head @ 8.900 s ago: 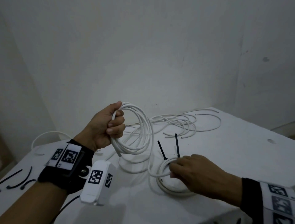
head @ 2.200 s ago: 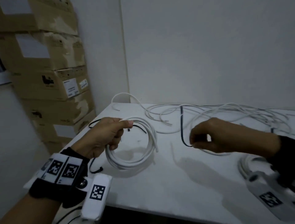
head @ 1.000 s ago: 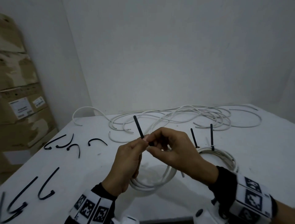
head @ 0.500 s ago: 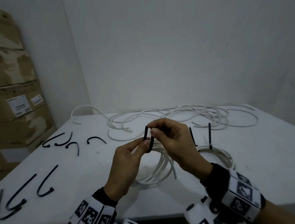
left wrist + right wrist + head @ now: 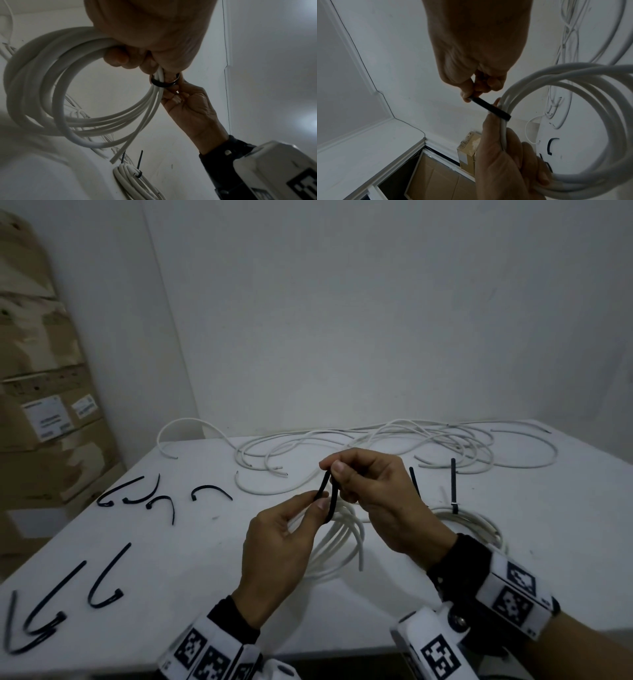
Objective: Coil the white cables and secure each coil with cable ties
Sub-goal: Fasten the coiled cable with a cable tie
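One coil [image 5: 472, 522] lies tied on the table's [image 5: 513, 594] right; the left hand [image 5: 277, 546] grips a second coil [image 5: 339, 542] while the right hand [image 5: 373, 494] pinches a black tie [image 5: 330, 501] looped round it, unfastened, I'd judge; loose cables [image 5: 394, 446] wait at the far edge.

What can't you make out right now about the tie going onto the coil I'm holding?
- Whether the black cable tie has its tip threaded through its head: in the head view the right hand covers the ends; the right wrist view shows only the strap.
- The left hand hides where it grips the white coil in the head view.
- The finished coil is partly behind the right wrist; its tie heads are too small.
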### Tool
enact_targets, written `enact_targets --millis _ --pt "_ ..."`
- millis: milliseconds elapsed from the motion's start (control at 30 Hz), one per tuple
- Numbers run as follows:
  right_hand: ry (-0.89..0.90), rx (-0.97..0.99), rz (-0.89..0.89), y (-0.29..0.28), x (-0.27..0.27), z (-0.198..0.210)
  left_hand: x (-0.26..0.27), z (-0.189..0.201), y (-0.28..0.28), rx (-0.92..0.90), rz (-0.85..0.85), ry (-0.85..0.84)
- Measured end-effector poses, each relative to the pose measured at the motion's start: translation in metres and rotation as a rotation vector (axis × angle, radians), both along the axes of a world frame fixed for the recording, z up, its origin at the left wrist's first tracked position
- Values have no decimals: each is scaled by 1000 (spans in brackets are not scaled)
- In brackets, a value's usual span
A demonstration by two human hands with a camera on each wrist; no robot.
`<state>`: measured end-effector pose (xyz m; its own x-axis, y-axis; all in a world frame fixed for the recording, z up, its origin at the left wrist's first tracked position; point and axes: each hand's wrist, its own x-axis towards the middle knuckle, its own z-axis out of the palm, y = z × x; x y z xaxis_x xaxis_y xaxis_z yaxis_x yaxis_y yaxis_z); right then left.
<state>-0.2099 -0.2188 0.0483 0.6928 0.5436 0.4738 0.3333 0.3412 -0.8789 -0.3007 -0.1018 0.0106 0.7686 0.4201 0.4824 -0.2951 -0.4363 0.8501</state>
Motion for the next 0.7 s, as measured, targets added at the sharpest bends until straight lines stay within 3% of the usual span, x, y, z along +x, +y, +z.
enact_targets --millis 100,367,700 --pt "33 -41 28 -4 4 0 2 -5 0 18 12 4" --pt "320 -228 255 -16 15 10 6 -12 3 48 53 17" --pt "350 -275 256 -20 18 8 11 -11 5 60 93 15"
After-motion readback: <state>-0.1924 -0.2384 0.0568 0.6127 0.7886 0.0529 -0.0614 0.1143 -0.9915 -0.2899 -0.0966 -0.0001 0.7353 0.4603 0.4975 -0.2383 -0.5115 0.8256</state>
